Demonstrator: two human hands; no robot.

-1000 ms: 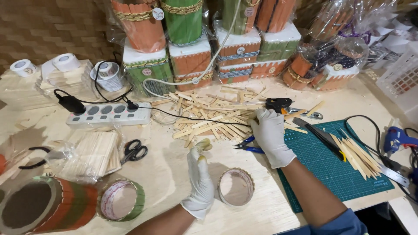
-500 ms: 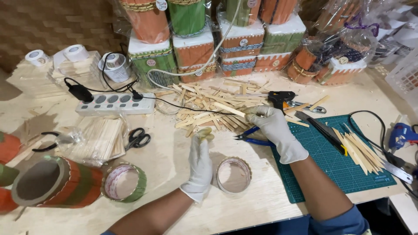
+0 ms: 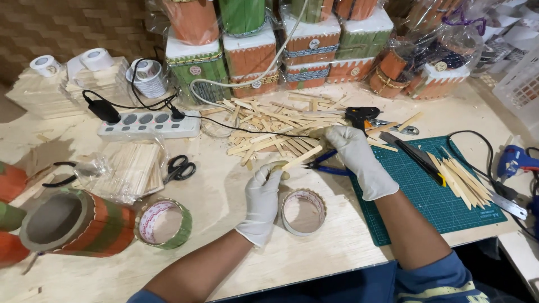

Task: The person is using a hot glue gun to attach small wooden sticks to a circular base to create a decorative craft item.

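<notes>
— Wooden stick [image 3: 301,158], that was the thing: the left hand [image 3: 263,199], gloved in white, had its fingers curled round the near end, the far end slanting up toward the pile of sticks [image 3: 275,126].

— And the other hand?

— The right hand [image 3: 359,160], gloved too, was loosely closed just past the stick's far tip, beside the blue-handled pliers [image 3: 325,164]; whether it pinched anything I couldn't tell. A moment before, it had been further out at the pile's edge and the left hand lower by the tape ring [image 3: 303,211]; since then the two had drawn together with a stick between them, so I judged one piece had been picked out for working.

— What lay around?

— Green cutting mat [image 3: 443,196] under the right arm with a sheaf of sticks [image 3: 457,179] on it, a black glue gun [image 3: 362,115] behind. Left, scissors [image 3: 179,167], a white power strip [image 3: 149,124], another tape roll [image 3: 164,223].

— Any packages?

— Along the back, square boxes [image 3: 250,53] faced in orange and green slats, white lids, cellophane-wrapped, small round stickers on their fronts; an orange-and-green striped drum [image 3: 78,224] lay on its side, near left
</notes>
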